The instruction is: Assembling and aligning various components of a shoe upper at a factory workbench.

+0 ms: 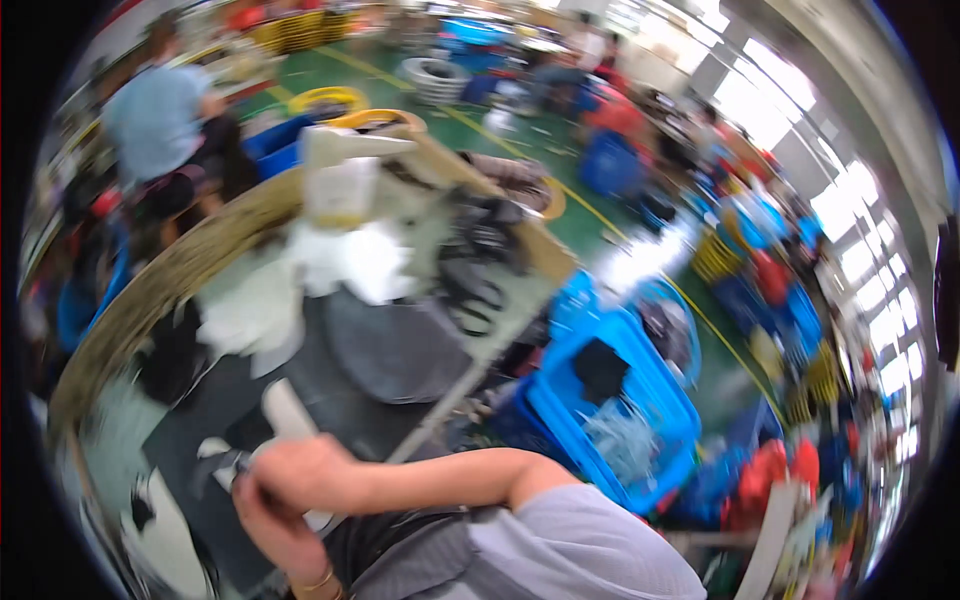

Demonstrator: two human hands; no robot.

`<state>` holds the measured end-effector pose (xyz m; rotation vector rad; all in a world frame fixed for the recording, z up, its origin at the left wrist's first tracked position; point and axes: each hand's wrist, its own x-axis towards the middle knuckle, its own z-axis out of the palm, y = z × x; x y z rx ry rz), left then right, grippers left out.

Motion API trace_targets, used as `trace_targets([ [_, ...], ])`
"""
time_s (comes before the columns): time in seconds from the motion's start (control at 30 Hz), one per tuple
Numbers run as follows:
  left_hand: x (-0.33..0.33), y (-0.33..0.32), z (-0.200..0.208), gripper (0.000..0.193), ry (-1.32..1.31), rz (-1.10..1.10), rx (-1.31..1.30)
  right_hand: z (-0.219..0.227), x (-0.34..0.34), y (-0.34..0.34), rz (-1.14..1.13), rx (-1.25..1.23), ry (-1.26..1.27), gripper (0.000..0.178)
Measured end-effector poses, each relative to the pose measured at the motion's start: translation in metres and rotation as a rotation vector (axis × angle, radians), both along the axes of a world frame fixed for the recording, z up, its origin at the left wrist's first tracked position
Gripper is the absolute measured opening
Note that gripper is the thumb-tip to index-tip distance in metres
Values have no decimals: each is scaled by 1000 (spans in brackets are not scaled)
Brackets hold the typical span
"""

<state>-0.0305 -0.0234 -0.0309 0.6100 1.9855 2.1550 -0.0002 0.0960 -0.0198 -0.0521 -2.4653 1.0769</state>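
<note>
My right hand reaches across from the right, its fingers curled in against my left hand, which has a thin bracelet at the wrist. The fingers of both hands are closed together around something small; blur and the hands themselves hide what it is. Right behind my right hand a narrow white piece sticks up. Under and beside the hands lies a dark grey sheet on the table. Small white scraps rest close to my fingers.
A worn rim edges the table. On it are a rounded grey piece, white sheets, a white container and black pieces. Right of it stands a blue bin with pale strips. A person in light blue sits far left.
</note>
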Motion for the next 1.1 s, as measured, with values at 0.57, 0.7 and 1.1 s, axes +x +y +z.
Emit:
trace_targets([
  [0.57, -43, -8, 16, 23, -70, -77, -312, -108, 224, 104, -702, -109, -459, 20],
  [0.7, -39, -5, 44, 15, 540, -164, -486, -55, 211, 92, -525, 525, -597, 35],
  [1.1, 5, -83, 17, 31, -167, -419, -625, 8, 47, 25, 211, -2086, -464, 44],
])
